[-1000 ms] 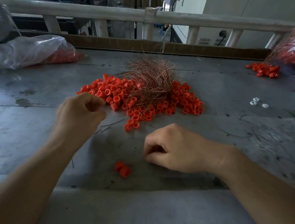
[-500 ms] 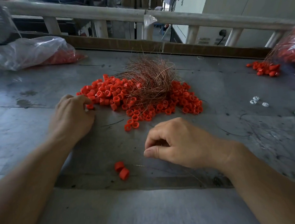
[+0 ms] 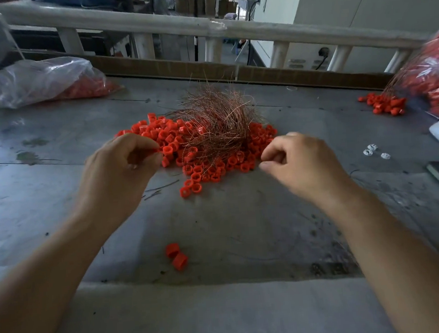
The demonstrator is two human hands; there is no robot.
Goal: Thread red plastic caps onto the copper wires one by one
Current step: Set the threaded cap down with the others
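Wires [image 3: 217,124] of copper sit in a bushy bunch on top of our heap of red caps [image 3: 213,166], in the middle of the desk [image 3: 243,217]. The bunch runs from near us to far: strands pull together at the near end and fan out at the far end. Our left hand [image 3: 119,171] is curled at the left edge of the heap, thumb and fingertip together; we cannot tell if a cap is between them. Our right hand [image 3: 302,162] is curled by the right edge, and we cannot tell if it holds a wire. Two loose caps [image 3: 177,256] lie close to us. The grey, scratched desk has a bag [image 3: 41,80] of caps far left and a pale rail [image 3: 228,29] behind it.
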